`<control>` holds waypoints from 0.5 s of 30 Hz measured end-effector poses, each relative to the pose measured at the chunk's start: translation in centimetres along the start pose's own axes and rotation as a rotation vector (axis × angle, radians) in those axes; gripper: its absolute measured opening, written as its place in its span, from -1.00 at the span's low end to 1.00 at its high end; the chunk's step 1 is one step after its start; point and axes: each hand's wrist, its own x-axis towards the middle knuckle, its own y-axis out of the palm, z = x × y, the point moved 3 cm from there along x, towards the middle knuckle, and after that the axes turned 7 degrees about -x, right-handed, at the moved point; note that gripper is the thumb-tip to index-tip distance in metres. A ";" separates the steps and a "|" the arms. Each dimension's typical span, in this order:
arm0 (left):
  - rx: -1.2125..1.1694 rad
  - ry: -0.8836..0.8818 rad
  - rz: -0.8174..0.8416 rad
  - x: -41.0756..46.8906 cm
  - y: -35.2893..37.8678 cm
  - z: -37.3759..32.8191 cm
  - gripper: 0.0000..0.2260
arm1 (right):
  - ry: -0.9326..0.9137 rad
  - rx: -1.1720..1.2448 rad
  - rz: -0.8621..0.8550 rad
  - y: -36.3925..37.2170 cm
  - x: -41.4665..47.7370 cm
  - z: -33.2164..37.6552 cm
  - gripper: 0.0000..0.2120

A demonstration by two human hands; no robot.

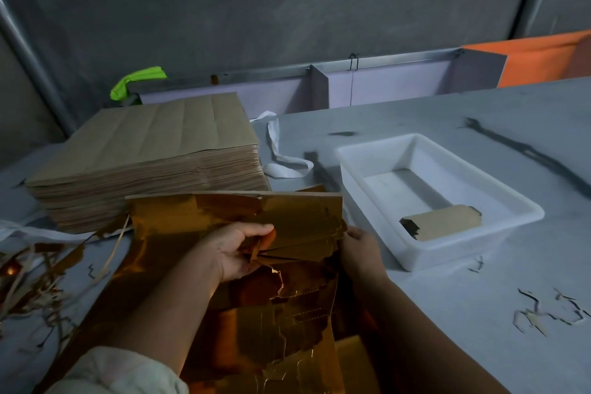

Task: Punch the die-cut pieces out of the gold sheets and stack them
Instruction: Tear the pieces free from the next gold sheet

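A shiny gold die-cut sheet (297, 221) is held up over the table in front of me, its lower part torn and jagged. My left hand (238, 249) grips its lower left portion, thumb on top and fingers curled under. My right hand (359, 248) holds its right edge, the fingers hidden behind the sheet. More gold sheet (281, 329) lies beneath my forearms. A tall stack of brown-backed sheets (150, 157) stands at the left. One punched piece (443, 222), brown side up, lies in a white tray (511, 205) to the right.
Gold and brown offcut strips (35, 275) litter the table's left edge. Thin paper scraps (550, 310) lie at the right. A white strap (281, 153) curls behind the stack. A low partition (383, 83) and an orange panel (543, 57) bound the far side.
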 end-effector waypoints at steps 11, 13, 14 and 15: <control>0.014 0.040 0.027 0.5 2.1 1.1 -0.65 | -0.030 0.018 0.119 -0.5 -0.2 -0.3 -0.77; 0.008 0.046 0.018 0.6 1.9 1.2 -0.62 | -0.034 0.046 0.141 -0.4 -0.2 -0.3 -0.81; 0.006 0.046 0.019 0.6 1.8 1.3 -0.62 | -0.036 0.068 0.139 -0.3 -0.2 -0.3 -0.84; 0.002 0.044 0.023 0.8 1.7 1.5 -0.62 | -0.038 0.089 0.129 -0.2 -0.2 -0.4 -0.86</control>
